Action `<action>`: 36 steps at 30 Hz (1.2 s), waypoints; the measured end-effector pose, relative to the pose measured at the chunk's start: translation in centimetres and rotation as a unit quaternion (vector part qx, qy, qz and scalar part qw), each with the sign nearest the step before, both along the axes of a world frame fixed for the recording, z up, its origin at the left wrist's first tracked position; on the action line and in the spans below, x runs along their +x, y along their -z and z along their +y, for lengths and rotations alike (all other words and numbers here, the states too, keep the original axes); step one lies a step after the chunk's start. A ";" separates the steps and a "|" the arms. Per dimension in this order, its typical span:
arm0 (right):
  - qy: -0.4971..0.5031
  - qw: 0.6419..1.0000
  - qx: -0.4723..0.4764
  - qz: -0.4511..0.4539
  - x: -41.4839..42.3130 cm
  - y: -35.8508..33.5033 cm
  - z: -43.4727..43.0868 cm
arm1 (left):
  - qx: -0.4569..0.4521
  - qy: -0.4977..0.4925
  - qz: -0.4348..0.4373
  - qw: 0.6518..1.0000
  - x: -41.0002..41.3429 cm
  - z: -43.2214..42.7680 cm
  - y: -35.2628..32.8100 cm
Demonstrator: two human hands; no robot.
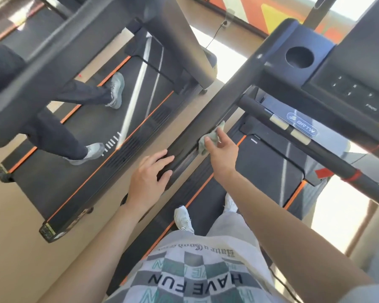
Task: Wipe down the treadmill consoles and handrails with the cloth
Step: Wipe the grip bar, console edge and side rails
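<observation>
I stand on a black treadmill with orange side stripes. Its left handrail (223, 106) runs diagonally from the console (348, 84) down toward me. My right hand (222, 153) presses a pale green cloth (208, 139) against the inner side of this rail, fingers closed on the cloth. My left hand (150, 173) rests on the lower end of the same rail, fingers curled over its top. The console has a round cup holder (299, 56) and a keypad. A front crossbar (304, 138) with silver grip sensors runs below it.
On the neighbouring treadmill (92, 132) at left another person's legs in dark trousers and grey shoes stand on the belt. Its handrail (59, 62) crosses the upper left. A strip of beige floor (20, 237) separates the two machines. A red safety clip (324, 172) hangs at right.
</observation>
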State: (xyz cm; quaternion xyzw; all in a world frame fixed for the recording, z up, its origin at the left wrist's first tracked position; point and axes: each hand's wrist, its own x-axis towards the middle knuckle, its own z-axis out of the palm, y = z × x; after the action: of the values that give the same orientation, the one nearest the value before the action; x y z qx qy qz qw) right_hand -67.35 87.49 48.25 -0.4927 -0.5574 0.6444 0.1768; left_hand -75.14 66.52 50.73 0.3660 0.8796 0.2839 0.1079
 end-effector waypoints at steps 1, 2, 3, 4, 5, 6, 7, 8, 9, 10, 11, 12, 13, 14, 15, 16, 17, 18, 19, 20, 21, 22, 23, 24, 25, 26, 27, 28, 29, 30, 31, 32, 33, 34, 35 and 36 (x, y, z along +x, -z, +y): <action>0.001 1.000 0.006 -0.001 -0.2 0.2 0.9 | -0.004 -0.005 0.004 1.000 -0.1 -0.4 0.0; 0.002 1.000 0.008 -0.005 -0.4 0.3 1.5 | -0.009 -0.012 0.006 1.000 -0.1 -0.8 0.0; 0.002 1.000 0.010 -0.009 -0.4 0.5 1.8 | -0.014 -0.021 0.006 1.000 0.0 -1.4 -0.1; 0.002 1.000 0.006 -0.014 -0.3 0.7 1.6 | -0.020 -0.031 0.005 0.999 0.0 -2.0 -0.2; -0.001 1.000 0.003 -0.017 -0.2 1.0 1.1 | -0.025 -0.040 0.007 0.999 0.1 -2.8 -0.2; -0.007 1.000 -0.003 -0.018 0.1 1.1 0.2 | -0.030 -0.051 0.010 0.998 0.2 -3.6 -0.2; -0.018 1.000 -0.010 -0.019 0.5 1.2 -1.1 | -0.034 -0.061 0.012 0.997 0.4 -4.4 -0.3; -0.029 0.999 -0.019 -0.022 0.9 1.3 -2.5 | -0.037 -0.071 0.009 0.997 0.6 -5.1 -0.3; -0.042 0.998 -0.027 -0.025 1.4 1.0 -4.2 | -0.037 -0.078 0.000 0.996 0.8 -5.6 -0.4; -0.055 0.998 -0.031 -0.028 1.8 0.9 -5.8 | -0.034 -0.083 -0.013 0.996 1.1 -5.9 -0.3; -0.066 0.997 -0.025 -0.028 2.2 0.6 -7.4 | -0.028 -0.086 -0.026 0.996 1.2 -6.1 -0.2; -0.075 0.997 -0.010 -0.028 2.5 0.2 -8.9 | -0.022 -0.090 -0.035 0.995 1.3 -6.2 -0.1; -0.081 0.996 0.013 -0.029 2.7 -0.2 -10.2 | -0.015 -0.094 -0.041 0.995 1.3 -6.1 0.0; -0.083 0.995 0.042 -0.029 2.7 -0.5 -11.2 | -0.009 -0.097 -0.045 0.994 1.3 -6.1 0.1; -0.081 0.994 0.075 -0.023 2.7 -0.8 -11.8 | -0.003 -0.101 -0.051 0.994 1.2 -6.0 0.2; -0.082 0.990 0.110 -0.017 2.5 -0.9 -12.0 | 0.001 -0.105 -0.057 0.993 1.2 -6.0 0.3; -0.090 0.985 0.149 -0.013 2.3 -1.0 -11.8 | 0.003 -0.107 -0.059 0.992 1.3 -6.1 0.4; -0.103 0.977 0.186 -0.018 2.1 -1.0 -11.3 | 0.005 -0.109 -0.056 0.992 1.3 -6.1 0.5; -0.117 0.968 0.223 -0.027 1.8 -0.9 -10.3 | 0.006 -0.112 -0.052 0.992 1.5 -6.2 0.6; -0.130 0.956 0.261 -0.039 1.4 -0.9 -9.0 | 0.007 -0.115 -0.051 0.992 1.5 -6.3 0.7; -0.144 0.943 0.297 -0.055 1.1 -0.9 -7.5 | 0.008 -0.118 -0.052 0.992 1.6 -6.3 0.8; -0.160 0.929 0.327 -0.069 0.7 -1.1 -5.8 | 0.010 -0.119 -0.055 0.991 1.6 -6.3 0.9; -0.178 0.915 0.352 -0.081 0.2 -1.2 -4.4 | 0.012 -0.122 -0.057 0.991 1.7 -6.3 1.0; -0.200 0.900 0.376 -0.090 -0.1 -1.4 -3.1 | 0.014 -0.125 -0.060 0.990 1.7 -6.3 1.1; -0.223 0.884 0.399 -0.095 -0.3 -1.6 -2.4 | 0.015 -0.128 -0.063 0.990 1.7 -6.3 1.1; -0.242 0.869 0.422 -0.093 -0.5 -1.6 -2.3 | 0.017 -0.129 -0.064 0.989 1.8 -6.3 1.1; -0.261 0.852 0.446 -0.084 -0.5 -1.6 -2.8 | 0.020 -0.129 -0.065 0.989 1.8 -6.4 1.1; -0.279 0.830 0.479 -0.067 -0.3 -1.6 -3.7 | 0.026 -0.128 -0.066 0.989 1.8 -6.4 1.1; -0.296 0.800 0.521 -0.045 0.1 -1.4 -5.1 | 0.034 -0.129 -0.068 0.989 1.8 -6.6 1.1; -0.313 0.766 0.562 -0.019 0.6 -1.0 -6.6 | 0.044 -0.131 -0.070 0.988 1.7 -6.8 1.1; -0.330 0.736 0.590 0.006 1.1 -0.6 -8.3 | 0.052 -0.135 -0.073 0.987 1.6 -7.1 1.1; -0.349 0.716 0.605 0.024 1.6 -0.1 -9.8 | 0.058 -0.138 -0.073 0.986 1.6 -7.5 1.1; -0.365 0.703 0.609 0.035 2.1 0.2 -11.3 | 0.060 -0.137 -0.069 0.986 1.7 -7.9 1.1; -0.378 0.695 0.610 0.042 2.6 0.6 -12.6 | 0.060 -0.134 -0.065 0.987 1.8 -8.4 1.0; -0.389 0.689 0.610 0.048 2.9 0.9 -13.5 | 0.059 -0.131 -0.061 0.988 2.0 -8.8 1.0; -0.397 0.681 0.613 0.054 3.2 1.1 -13.9 | 0.056 -0.131 -0.060 0.988 2.2 -9.0 1.0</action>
State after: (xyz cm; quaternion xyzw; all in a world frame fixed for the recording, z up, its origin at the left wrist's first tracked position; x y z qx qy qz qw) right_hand -64.19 73.55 47.18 0.0288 -0.9607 0.1936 0.1967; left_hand -72.96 57.48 49.73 0.2352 0.8948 0.3657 0.1018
